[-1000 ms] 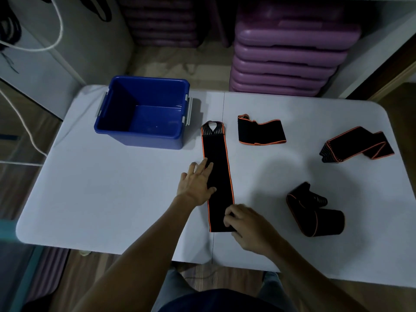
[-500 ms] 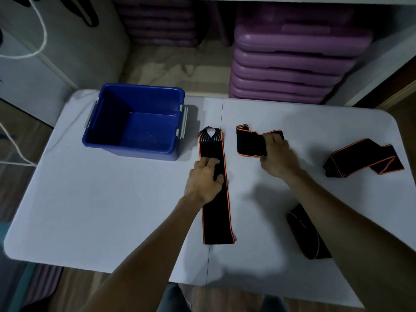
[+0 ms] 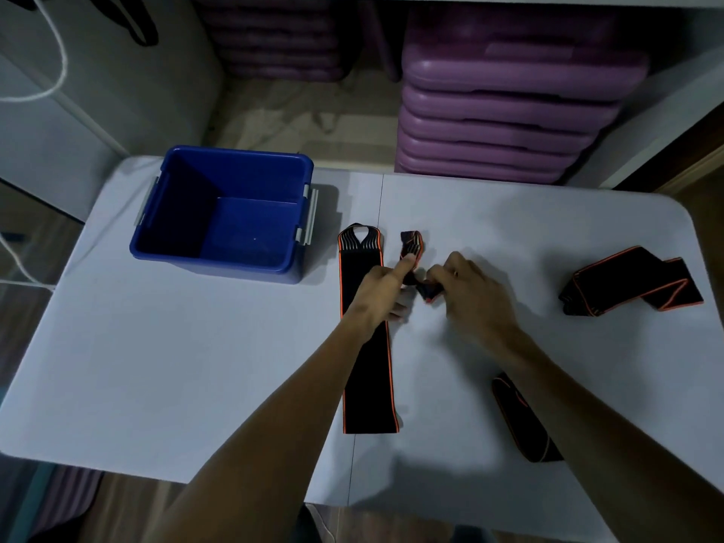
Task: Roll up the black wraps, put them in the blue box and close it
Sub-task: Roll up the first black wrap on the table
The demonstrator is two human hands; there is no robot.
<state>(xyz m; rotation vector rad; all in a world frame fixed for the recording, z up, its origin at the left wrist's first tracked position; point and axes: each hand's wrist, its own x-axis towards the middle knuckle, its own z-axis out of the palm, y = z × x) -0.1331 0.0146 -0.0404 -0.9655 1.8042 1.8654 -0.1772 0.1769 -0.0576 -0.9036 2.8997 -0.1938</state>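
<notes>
Both hands (image 3: 425,286) pinched a soft, limp black wrap (image 3: 411,244) above the tabletop (image 3: 196,366); likely best gripped at its end.

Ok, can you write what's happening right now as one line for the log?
step: straightening second wrap | left hand: on second wrap | right hand: gripping its other end | flat wrap: unrolled | blue box: open, empty

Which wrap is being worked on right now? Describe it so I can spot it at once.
Start at the blue box on the white table. To its right lies a long wrap laid out flat; just right of that strip's far end is the short bunched wrap. Only this one is lifted and pinched between the left hand and right hand.
</notes>
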